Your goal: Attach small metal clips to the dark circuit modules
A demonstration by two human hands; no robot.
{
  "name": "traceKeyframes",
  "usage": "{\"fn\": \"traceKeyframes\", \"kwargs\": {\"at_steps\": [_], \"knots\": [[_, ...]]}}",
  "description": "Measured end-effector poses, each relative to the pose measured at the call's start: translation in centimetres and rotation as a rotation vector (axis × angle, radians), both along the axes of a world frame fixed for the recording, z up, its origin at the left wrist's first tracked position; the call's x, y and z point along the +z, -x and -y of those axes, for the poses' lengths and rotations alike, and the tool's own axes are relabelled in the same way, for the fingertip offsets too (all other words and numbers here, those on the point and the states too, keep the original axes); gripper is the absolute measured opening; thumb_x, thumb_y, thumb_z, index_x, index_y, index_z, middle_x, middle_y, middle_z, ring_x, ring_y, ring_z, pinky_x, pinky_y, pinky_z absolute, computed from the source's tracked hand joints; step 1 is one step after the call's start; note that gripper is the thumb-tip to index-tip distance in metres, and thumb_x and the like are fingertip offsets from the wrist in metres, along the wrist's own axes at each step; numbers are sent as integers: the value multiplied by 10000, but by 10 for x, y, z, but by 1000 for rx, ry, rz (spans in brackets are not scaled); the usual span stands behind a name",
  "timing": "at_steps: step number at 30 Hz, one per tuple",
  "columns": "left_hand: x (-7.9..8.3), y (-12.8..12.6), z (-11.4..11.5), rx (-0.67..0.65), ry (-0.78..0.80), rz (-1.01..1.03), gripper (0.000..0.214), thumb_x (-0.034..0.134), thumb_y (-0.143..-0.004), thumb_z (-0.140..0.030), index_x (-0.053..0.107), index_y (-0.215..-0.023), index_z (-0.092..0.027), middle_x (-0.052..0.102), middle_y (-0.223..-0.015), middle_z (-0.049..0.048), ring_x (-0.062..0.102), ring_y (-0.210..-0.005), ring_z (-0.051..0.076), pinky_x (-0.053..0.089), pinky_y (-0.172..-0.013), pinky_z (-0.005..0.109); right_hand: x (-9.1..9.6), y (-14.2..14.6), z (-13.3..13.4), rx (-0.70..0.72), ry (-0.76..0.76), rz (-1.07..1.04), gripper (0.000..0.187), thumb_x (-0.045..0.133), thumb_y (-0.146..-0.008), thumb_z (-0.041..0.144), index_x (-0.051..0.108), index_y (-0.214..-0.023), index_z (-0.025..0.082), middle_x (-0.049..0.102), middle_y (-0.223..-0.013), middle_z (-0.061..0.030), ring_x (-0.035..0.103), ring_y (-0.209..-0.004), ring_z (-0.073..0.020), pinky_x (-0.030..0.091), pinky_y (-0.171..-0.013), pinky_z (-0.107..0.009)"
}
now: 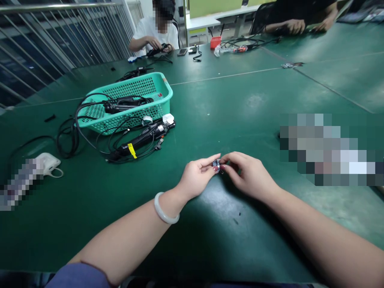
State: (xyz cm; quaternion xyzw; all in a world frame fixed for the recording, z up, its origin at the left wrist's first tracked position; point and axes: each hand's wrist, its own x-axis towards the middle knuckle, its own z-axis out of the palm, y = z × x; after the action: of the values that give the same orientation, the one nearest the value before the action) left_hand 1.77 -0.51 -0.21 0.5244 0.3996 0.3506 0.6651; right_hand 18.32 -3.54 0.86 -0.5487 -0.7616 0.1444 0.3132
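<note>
Low over the green table (192,136), a small grey-blue part (216,163) with light spots sits between my two hands; its kind is too small to tell. My left hand (195,178), below a pale bangle (166,209), pinches it from the left, with the index finger stretched along it. From the right, my right hand (250,172) grips its other edge, thumb and index finger closed. Fingertips cover much of the part. A black handheld tool (141,140) with a yellow label and a coiled cable lies to the left of my hands.
A turquoise basket (169,94) with black cabled tools stands behind the handheld tool. Blurred-out items lie at far left and right. Across the table, two people handle things; a red box (215,42), phones and cables lie near them. A metal railing (54,7) runs at left.
</note>
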Motion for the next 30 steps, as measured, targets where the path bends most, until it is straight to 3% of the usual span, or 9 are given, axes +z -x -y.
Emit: {"fn": "traceKeyframes", "kwargs": {"at_steps": [11,20,30], "knots": [[-1,2,4,-36,-175,-57,418,611,-786,-211,596,-1199,-145,606,-1249,97,585,-1146,226,423,-1064,381,1,2,0,-29,82,-2,73,484,-861,247,538,-844,201,582,-814,-16,526,-675,-127,417,-623,-259],[3,-1,4,4,-155,-82,430,625,-763,-171,598,-1189,-119,664,-1155,116,645,-1044,210,488,-999,367,0,5,0,-61,108,-132,45,520,-837,227,561,-828,209,611,-797,7,525,-626,-109,426,-609,-257],[4,-1,5,38,-139,-25,424,637,-756,-165,603,-1176,-121,676,-1134,115,651,-1030,195,497,-984,335,0,5,0,-94,-2,-204,70,571,-815,234,627,-849,208,645,-771,-3,538,-608,-111,434,-565,-254]]}}
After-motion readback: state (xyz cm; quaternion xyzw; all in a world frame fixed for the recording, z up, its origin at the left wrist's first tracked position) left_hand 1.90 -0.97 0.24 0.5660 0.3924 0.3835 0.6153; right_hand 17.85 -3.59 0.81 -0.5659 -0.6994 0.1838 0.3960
